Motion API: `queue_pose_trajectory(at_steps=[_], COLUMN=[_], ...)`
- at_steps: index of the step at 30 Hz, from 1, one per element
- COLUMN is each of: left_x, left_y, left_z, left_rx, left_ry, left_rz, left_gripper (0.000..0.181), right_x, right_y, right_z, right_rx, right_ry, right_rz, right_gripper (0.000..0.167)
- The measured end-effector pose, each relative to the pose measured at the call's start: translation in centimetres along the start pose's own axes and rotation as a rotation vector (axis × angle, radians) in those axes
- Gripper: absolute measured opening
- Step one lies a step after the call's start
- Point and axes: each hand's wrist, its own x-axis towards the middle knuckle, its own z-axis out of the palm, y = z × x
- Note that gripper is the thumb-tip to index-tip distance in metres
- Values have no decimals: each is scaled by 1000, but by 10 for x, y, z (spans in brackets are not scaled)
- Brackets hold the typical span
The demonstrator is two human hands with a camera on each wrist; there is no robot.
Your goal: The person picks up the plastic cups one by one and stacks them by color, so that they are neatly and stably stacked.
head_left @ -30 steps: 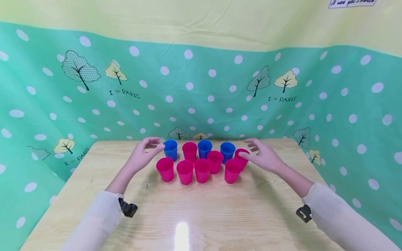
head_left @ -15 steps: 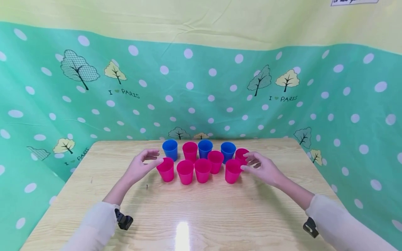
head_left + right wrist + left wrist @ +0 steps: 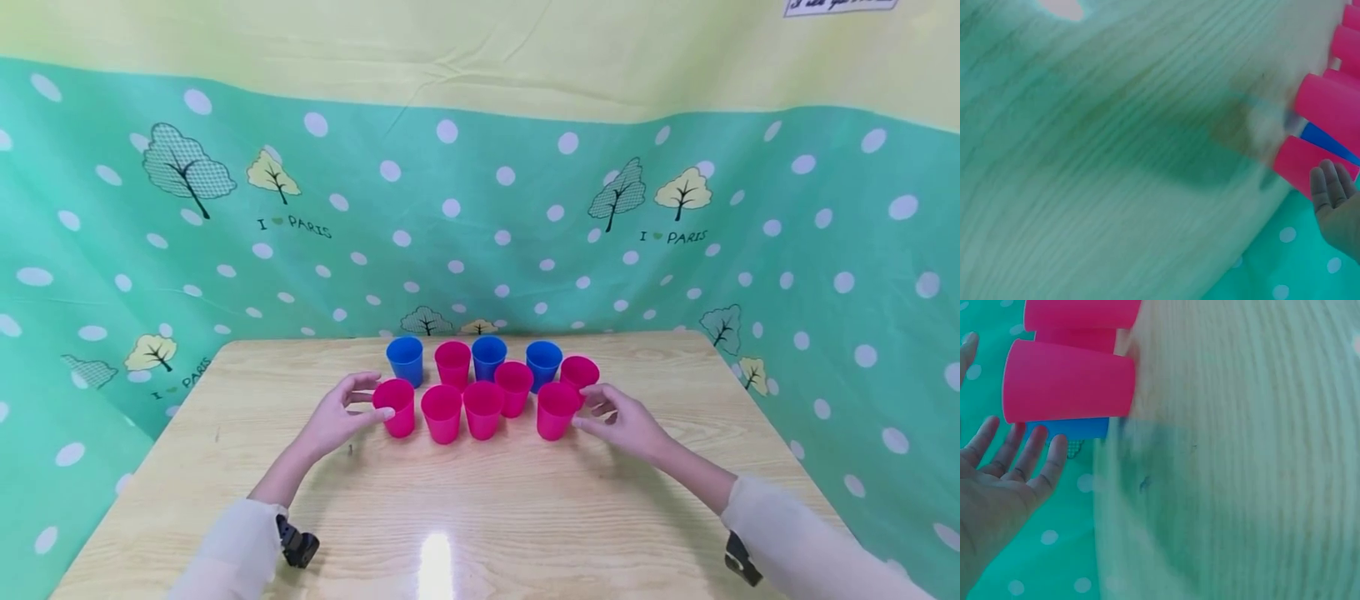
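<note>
4 front cups (image 3: 442, 421) btwn hands (image 3: 337, 418) (image 3: 628, 427)

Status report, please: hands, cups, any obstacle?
Left hand by front-left pink cup, contact unclear; right hand by front-right pink cup, likewise. Ten cups upright. No obstacle seen.

- Head view: light was bright and even; cups (image 3: 482, 410) looked crisp, sign lettering (image 3: 832, 5) smeared.
- Table (image 3: 487, 500): carried a white glare patch (image 3: 436, 567) at the view's bottom; soft shadows (image 3: 637, 479) lay beside the arms (image 3: 697, 477).
- Left wrist view: was dimmer, green-tinted, soft.
- Right wrist view: was dim and hazy, with glare at top left and a broad shadow.
</note>
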Motion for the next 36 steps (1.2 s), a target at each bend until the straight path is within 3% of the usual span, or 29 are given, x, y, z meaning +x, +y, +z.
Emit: queue_pose_trajectory(at_steps=[4, 6, 11, 14, 17, 26, 36], left_x=[0, -3, -5, 1, 3, 6, 13], left_y=[-7, -4, -6, -19, -21, -19, -20], left_z=[4, 6, 11, 14, 16, 20, 24], left_rx=[-9, -19, -17, -3, -1, 13, 21], left_ry=[-13, -24, -32, -26, -24, -18, -6], left_rz=[25, 25, -10, -23, -36, -67, -51], left_gripper=[73, 72, 74, 77, 77, 77, 76], right_x=[0, -1, -1, -2, -1, 5, 13], right_y=[5, 8, 14, 16, 17, 19, 18], right_z=[5, 9, 20, 27, 35, 51, 62], right_rx=[28, 42, 93, 119, 136, 175, 187], right_ry=[4, 1, -3, 16, 49, 106, 129], right_rz=[26, 36, 70, 86, 101, 126, 161], right_gripper=[47, 47, 50, 51, 53, 62, 67])
